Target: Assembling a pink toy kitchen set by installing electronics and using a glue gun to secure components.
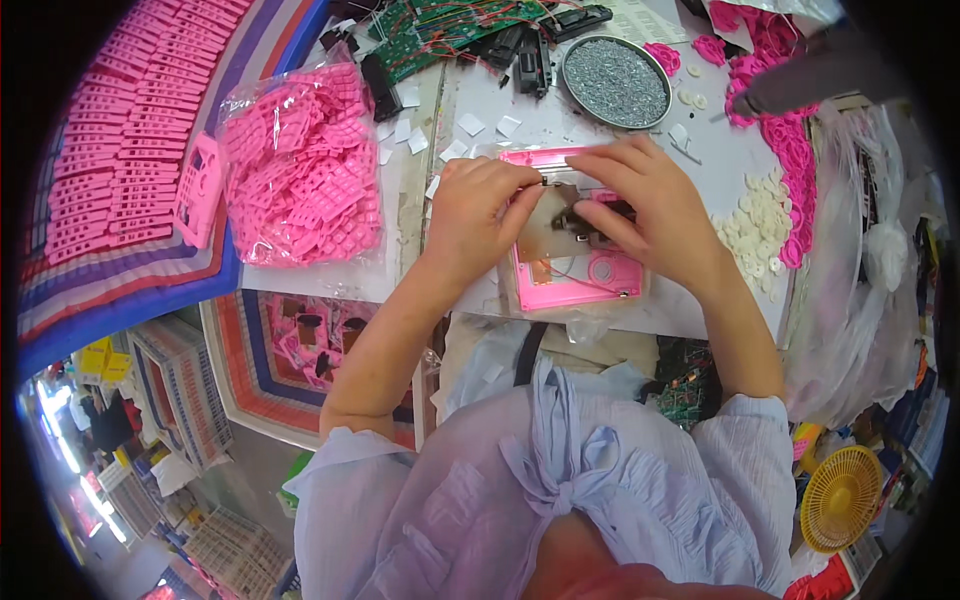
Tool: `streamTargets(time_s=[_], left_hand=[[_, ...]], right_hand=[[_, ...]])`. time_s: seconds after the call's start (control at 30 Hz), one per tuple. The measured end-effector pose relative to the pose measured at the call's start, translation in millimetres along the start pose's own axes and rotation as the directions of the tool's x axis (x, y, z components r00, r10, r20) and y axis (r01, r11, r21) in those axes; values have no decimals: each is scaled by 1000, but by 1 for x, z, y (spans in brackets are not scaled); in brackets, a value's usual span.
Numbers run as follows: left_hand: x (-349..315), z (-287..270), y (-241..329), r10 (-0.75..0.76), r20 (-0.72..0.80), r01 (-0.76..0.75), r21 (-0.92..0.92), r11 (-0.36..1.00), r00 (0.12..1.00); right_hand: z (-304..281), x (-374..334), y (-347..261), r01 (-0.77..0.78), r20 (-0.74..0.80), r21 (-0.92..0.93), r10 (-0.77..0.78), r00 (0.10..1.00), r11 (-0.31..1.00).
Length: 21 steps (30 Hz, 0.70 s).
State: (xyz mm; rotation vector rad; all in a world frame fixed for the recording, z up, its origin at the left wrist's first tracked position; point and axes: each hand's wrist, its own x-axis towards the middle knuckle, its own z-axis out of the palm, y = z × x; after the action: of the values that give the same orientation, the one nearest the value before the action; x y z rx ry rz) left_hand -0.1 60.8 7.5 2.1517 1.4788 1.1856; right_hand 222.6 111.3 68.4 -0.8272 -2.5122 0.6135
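Observation:
On the worktable in front of me lies a pink plastic casing (565, 291) with a tan, flat board (537, 243) inside it and a thin wire along its lower part. My left hand (484, 207) is closed at the upper left of the casing, thumb and forefinger pinched on something small and dark at the board's top edge. From the right, my right hand (655, 206) reaches over the casing, its thumb and fingers closed around a small dark part (572, 222) above the board. The fingers partly hide that part.
Left stands a clear bag of pink keypad-like pieces (300, 170), beside stacked pink casings (130, 130). A round dish of screws (616, 85), green circuit boards (430, 35) and black parts (533, 62) lie behind. White discs (755, 225) and a dark screwdriver-like tool (800, 88) are right.

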Motion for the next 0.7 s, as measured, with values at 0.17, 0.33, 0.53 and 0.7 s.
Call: streamTargets(time_s=[0.17, 0.33, 0.53, 0.7], left_hand=[[2, 4, 0, 35, -11, -34, 42, 999, 999], [4, -2, 2, -53, 66, 57, -50, 997, 996], [21, -7, 4, 21, 151, -3, -120, 993, 988], [21, -14, -2, -7, 200, 35, -141, 989, 980]], right_hand=[[9, -5, 5, 39, -12, 75, -38, 999, 996], [-19, -27, 7, -71, -9, -69, 71, 997, 995], [-18, -30, 24, -376, 271, 424, 281, 921, 824], [-5, -17, 19, -78, -24, -72, 76, 997, 994]])
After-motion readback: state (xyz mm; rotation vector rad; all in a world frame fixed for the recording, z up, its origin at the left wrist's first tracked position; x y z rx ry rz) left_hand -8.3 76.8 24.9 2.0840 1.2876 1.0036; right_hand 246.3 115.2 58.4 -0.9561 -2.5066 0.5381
